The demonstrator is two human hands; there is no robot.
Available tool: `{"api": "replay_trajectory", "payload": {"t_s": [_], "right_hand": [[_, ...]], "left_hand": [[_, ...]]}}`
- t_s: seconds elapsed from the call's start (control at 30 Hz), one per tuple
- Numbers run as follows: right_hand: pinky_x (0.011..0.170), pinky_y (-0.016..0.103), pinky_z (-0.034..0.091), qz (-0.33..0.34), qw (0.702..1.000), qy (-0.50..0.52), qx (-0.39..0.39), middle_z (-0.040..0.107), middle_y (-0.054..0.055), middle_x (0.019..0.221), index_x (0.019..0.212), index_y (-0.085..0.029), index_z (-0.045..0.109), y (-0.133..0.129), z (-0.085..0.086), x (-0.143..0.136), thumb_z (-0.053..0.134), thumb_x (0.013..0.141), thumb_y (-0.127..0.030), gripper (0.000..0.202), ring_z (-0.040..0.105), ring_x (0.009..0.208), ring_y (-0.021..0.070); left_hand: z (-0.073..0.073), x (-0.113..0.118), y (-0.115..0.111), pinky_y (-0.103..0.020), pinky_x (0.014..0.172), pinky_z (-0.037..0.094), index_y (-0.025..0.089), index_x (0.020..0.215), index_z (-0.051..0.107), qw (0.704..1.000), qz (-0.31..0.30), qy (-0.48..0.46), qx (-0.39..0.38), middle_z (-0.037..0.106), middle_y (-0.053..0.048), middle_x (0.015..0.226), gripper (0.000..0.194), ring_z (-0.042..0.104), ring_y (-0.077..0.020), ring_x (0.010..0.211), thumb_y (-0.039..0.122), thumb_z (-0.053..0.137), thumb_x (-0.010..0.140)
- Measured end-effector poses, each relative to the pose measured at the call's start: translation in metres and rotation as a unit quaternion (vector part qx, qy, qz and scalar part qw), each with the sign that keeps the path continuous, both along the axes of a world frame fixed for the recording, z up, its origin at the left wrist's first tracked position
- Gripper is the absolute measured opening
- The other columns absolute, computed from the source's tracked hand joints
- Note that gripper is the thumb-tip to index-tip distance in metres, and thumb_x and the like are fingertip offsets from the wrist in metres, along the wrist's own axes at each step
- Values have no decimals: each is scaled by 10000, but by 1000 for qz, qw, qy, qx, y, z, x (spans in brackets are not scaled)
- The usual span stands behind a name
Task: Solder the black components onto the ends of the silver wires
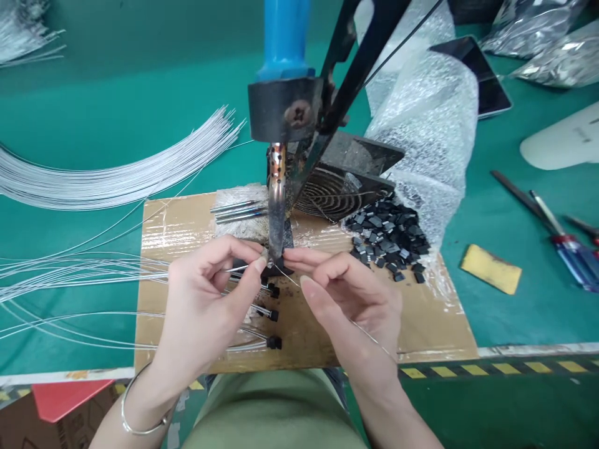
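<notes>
Under the tip of a blue-handled soldering iron [277, 231], held point-down in a black clamp, my two hands meet. My left hand [215, 299] pinches a thin white wire [238, 269] near its end, by the tip. A thin solder strand [286, 274] runs from the tip into my right hand [350, 299], whose thumb and fingers close round it; the strand comes out again over the wrist. Just below my left fingertips, white wires ending in black connectors [274, 342] lie on the cardboard [309, 330]. Whatever sits right at the tip is partly hidden by my fingers.
A pile of small black parts [388, 234] lies right of a round fan grille [327, 190]. A large white wire bundle [116, 181] curves at left. Bubble wrap [430, 118], a yellow sponge [491, 268], screwdrivers [575, 255] and a white bottle [561, 140] are at right.
</notes>
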State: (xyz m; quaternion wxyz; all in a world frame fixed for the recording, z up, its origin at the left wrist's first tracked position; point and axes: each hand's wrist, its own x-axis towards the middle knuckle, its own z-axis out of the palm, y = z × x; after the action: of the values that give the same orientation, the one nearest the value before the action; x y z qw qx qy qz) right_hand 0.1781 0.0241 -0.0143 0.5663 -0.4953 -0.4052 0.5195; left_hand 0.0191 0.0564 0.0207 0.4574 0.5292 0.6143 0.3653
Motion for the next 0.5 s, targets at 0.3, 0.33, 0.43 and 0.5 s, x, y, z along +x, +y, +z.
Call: {"api": "replay_trajectory", "payload": {"t_s": [0.3, 0.33, 0.43, 0.5], "right_hand": [[966, 341, 649, 1, 1000, 8, -4, 840, 39, 1154, 793, -238, 650, -1, 1, 0, 723, 948, -140, 198, 812, 1064, 211], [963, 321, 644, -1, 1000, 10, -3, 840, 32, 1152, 794, -238, 653, -1, 1, 0, 724, 949, -136, 199, 812, 1063, 199], [979, 290, 630, -1, 1000, 16, -4, 837, 17, 1153, 800, -241, 661, -1, 1, 0, 728, 954, -134, 199, 806, 1075, 177], [983, 295, 631, -1, 1000, 16, -1, 837, 19, 1153, 802, -242, 663, -1, 1, 0, 728, 954, -132, 199, 807, 1071, 179]], "left_hand": [[-1, -2, -2, -258, 584, 450, 228, 797, 754, 1000, 1, 10, 8, 795, 4, 890, 116, 691, -147, 755, 161, 755, 892], [0, -1, -2, -260, 584, 451, 227, 798, 755, 1000, 1, 11, 11, 797, 1, 893, 114, 692, -149, 756, 162, 756, 890], [0, -1, -2, -267, 586, 459, 227, 803, 758, 1000, 0, 8, 13, 803, -6, 914, 102, 697, -157, 764, 168, 763, 886], [0, -1, -2, -264, 594, 467, 228, 800, 756, 1000, 0, 6, 10, 804, -5, 925, 105, 700, -156, 769, 171, 763, 888]]}}
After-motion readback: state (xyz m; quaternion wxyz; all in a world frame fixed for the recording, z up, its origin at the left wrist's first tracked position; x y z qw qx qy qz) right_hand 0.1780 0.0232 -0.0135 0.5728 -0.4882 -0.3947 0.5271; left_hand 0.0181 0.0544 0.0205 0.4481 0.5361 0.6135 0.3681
